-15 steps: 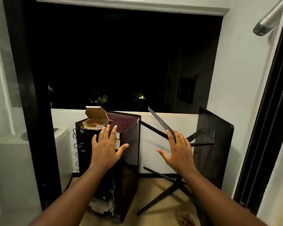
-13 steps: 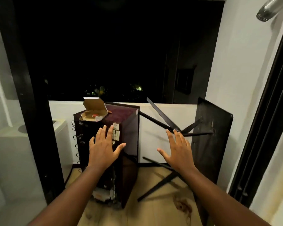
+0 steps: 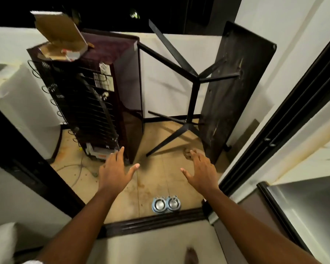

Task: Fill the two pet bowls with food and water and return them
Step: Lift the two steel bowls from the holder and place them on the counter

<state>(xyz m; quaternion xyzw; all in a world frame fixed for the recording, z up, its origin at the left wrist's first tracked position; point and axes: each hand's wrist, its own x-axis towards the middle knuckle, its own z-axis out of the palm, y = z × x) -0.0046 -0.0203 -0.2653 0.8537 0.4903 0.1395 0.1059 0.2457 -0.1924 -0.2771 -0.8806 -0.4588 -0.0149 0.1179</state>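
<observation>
Head view: The gaze is now tipped steeply down compared with half a second ago, when it was directed level at the dark balcony opening and no bowls were in sight. The floor is thereby brought into frame, and with it the pair of small shiny metal pet bowls set side by side in a pale blue holder point(image 3: 166, 204). The pair is seen on the stained beige tiled balcony floor point(image 3: 152, 178), just beyond the dark wooden door threshold point(image 3: 151, 222) and between the two forearms.

The left hand point(image 3: 116, 171) and the right hand point(image 3: 200, 171) are held out above the floor, palms down, fingers point(image 3: 120, 152) spread wide and holding nothing. Both are well apart from the bowls, farther out than the holder.

The bowls appear empty, though they are too small for certainty. It is judged that the task stands at its very start: the bowls are only now located, and a lowering of the hands back toward the threshold is called for to lift the holder.
</observation>
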